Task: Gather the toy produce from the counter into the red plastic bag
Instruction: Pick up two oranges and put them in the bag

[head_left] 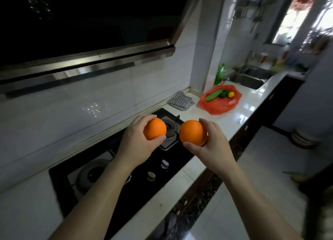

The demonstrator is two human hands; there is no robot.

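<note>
Oranges fill both hands. The left hand (137, 142) curls its fingers and thumb round the left orange (155, 128). The right hand (214, 146) grips the right orange (192, 132) the same way, thumb under and fingers over. Both fruits are held in the air above the hob (126, 167), close together but not touching, the right one at three o'clock of the left.

The bag (219, 107) lies open on the counter (239, 113), well apart from the hands, at about one o'clock from them. Inside it are a cucumber (214, 95) toward its ten o'clock side, a dark green piece (223, 94) in the middle, too small to name, and a lemon (231, 94) toward its two o'clock side. So part of the gathering looks done.

What is left, as I judge it, is to carry both oranges out to one o'clock and set them into the bag's mouth. No other toy produce shows on the counter in view, so these two may well be the last. The stretch by the sink (252, 77), beyond the bag, is too blurred to be sure.

A striped cloth (181, 101) lies just beside the bag at its nine o'clock. A green bottle (220, 73) stands at its twelve o'clock, against the wall.
</note>
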